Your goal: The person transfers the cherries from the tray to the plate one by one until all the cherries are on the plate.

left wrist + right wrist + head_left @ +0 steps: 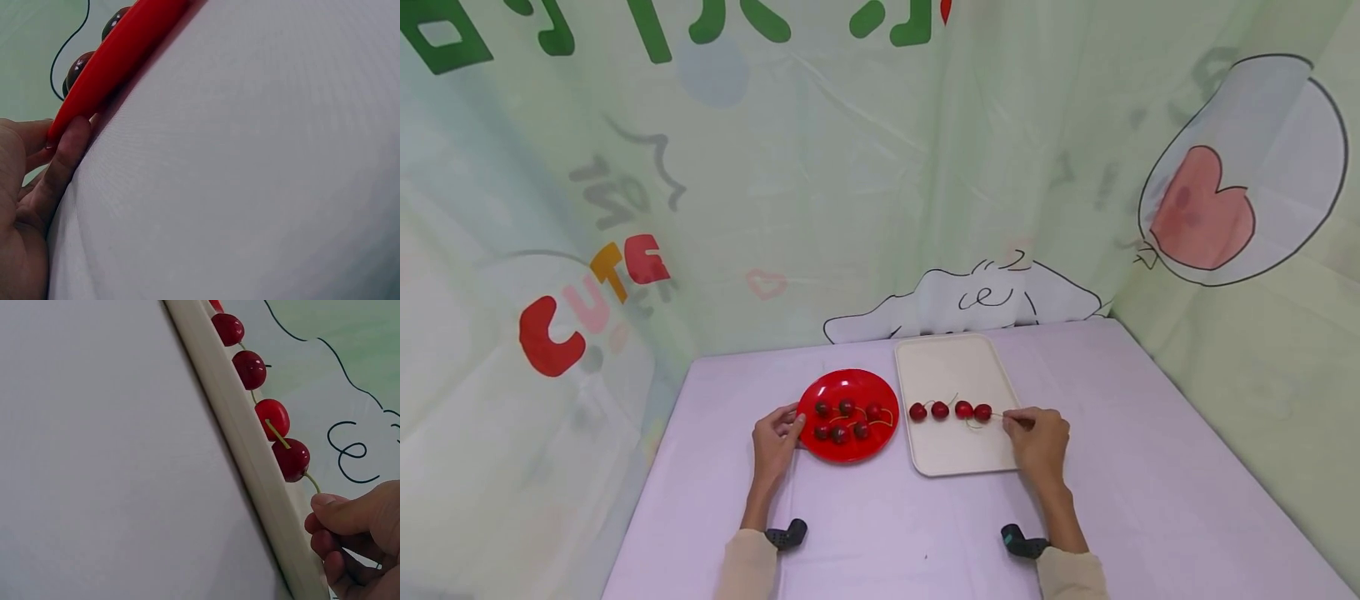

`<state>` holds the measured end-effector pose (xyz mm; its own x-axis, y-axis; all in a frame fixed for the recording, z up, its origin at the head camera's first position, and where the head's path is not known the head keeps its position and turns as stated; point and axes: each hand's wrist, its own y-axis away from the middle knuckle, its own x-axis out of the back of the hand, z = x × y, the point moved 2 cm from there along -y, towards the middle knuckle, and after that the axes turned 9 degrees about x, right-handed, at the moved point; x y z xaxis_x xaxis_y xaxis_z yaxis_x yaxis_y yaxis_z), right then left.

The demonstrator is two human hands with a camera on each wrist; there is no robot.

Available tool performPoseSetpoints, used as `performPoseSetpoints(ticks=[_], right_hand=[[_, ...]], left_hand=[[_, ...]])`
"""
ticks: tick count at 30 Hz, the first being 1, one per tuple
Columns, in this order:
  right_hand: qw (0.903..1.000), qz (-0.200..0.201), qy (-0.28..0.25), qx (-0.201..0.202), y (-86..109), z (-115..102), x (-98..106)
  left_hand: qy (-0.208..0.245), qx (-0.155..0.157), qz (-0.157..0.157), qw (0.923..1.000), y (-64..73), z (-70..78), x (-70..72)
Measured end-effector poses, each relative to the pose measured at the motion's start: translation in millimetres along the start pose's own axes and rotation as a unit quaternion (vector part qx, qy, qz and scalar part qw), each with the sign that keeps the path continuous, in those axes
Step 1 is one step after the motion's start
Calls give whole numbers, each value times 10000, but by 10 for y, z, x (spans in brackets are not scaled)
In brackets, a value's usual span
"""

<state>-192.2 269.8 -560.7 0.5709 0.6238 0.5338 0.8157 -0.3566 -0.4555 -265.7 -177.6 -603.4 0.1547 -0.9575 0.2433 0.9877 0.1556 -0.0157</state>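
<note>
My left hand (775,443) grips the left rim of a round red plate (848,379), thumb above and fingers below in the left wrist view. Several dark red cherries with stems (840,434) lie on that plate. To its right, a cream rectangular tray (955,367) bears a row of several cherries (940,410). At the tray's right edge my right hand (1041,442) pinches the stem of the rightmost cherry (982,412) between thumb and forefinger. The right wrist view shows this cherry (292,460) close against its neighbour (273,417), with the stem running into the fingertips.
A pale lilac cloth covers the table (880,533). Behind and beside it hang light curtains (865,208) printed with letters and a balloon. Dark wrist cameras (787,535) are strapped to both forearms.
</note>
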Motion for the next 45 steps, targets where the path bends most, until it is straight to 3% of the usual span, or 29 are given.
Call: performPoseSetpoints(ticks=[7,12,17,23,27,31,40,45], right_hand=[[9948,-84,-371,-944,-19,-42,85],[9825,-200,-604,-1750,-57,-55,150],[9603,-330,-1298,-2448,-115,-27,202],[9250,-267,-2249,-3051,-139,7,177],[9086,-250,-2604,-3256,-160,-1,177],[8998,-285,-2794,-3339,-182,-14,187],[8905,-466,-2935,-3445,-206,-23,166],[8913,-422,-2903,-3456,-219,-14,140]], left_hand=[[-45,-7,-18,10000,10,17,19],[-45,-36,-11,10000,15,23,18],[-75,46,4,10000,14,8,-7],[67,57,-85,9999,14,15,16],[133,50,-108,9998,12,18,13],[163,42,-83,9998,6,10,-3],[172,0,32,9998,18,-7,8],[98,-30,-20,9999,19,33,3]])
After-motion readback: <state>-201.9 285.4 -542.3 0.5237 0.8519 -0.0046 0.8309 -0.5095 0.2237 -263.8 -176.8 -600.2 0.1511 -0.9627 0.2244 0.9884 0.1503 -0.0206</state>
